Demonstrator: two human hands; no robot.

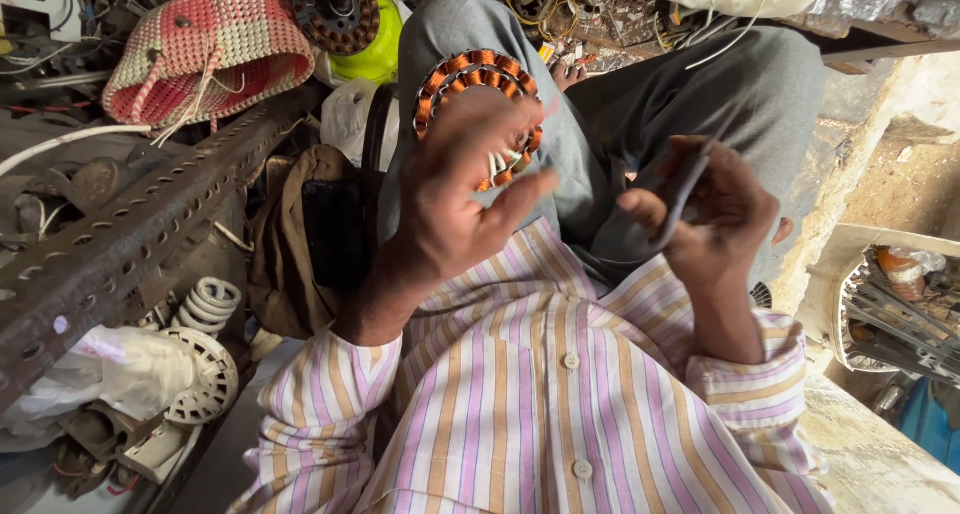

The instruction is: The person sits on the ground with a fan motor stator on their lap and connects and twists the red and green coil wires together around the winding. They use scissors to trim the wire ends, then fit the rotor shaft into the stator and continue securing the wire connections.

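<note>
A round motor stator (478, 74) with orange copper windings rests on my grey-trousered knee. My left hand (462, 189) hovers just in front of it with fingers spread and blurred, and I cannot tell if it pinches a thin wire. My right hand (710, 219) grips a slim dark metal tool (690, 179), its tip pointing up and away. The striped shirt sleeves cover both my forearms.
A perforated rusty angle bar (130, 239) runs across the left. A pink woven basket (215, 44), another wound rotor (338, 9), a brown bag (300, 244) and white fan parts (205, 359) crowd the left. A stone ledge (880, 454) lies on the right.
</note>
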